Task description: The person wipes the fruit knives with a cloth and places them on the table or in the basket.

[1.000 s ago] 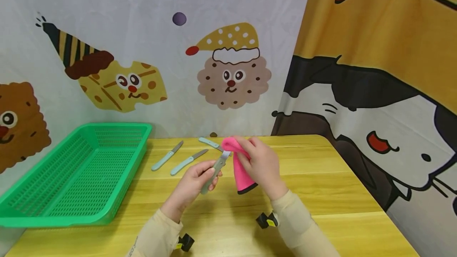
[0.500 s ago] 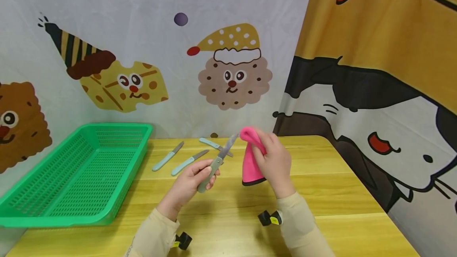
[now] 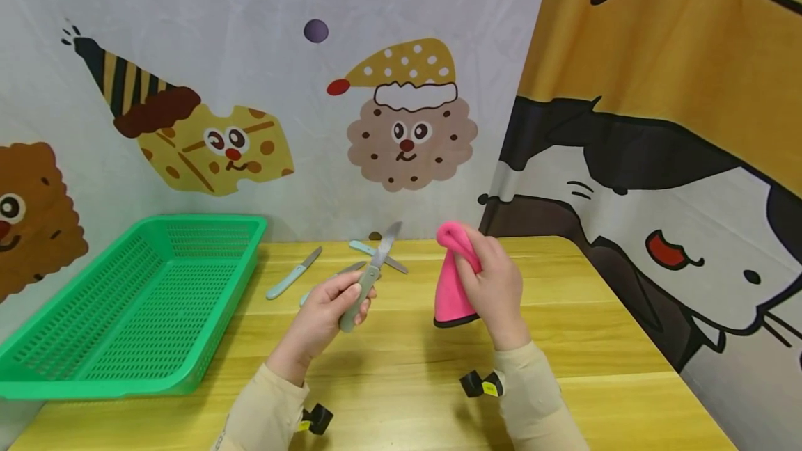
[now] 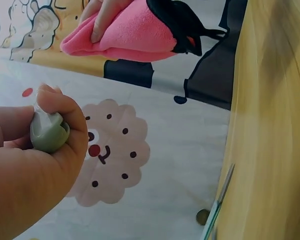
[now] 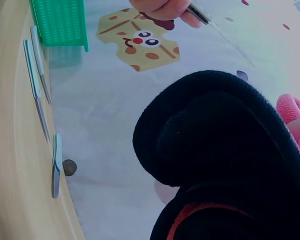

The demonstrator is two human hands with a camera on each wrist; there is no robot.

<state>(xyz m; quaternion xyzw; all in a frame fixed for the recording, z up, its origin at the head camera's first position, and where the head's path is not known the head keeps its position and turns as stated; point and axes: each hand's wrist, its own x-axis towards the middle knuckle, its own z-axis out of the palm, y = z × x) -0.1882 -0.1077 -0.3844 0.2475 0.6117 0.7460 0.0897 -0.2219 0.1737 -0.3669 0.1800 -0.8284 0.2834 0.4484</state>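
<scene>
Clasping a green-handled knife [image 3: 370, 275] tip-up, the left grip [image 3: 321, 315] stays apart from the right grip [image 3: 499, 289], which pinches a pink, black-edged cloth [image 3: 452, 291] above the desk [image 3: 583, 326].

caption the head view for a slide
Left hand grips a green-handled knife, right hand a pink cloth, above a table.

Pale cartoon-print backdrop [image 3: 307, 103], orange toward the right, behind wood-grain table [image 3: 576, 319]
</scene>
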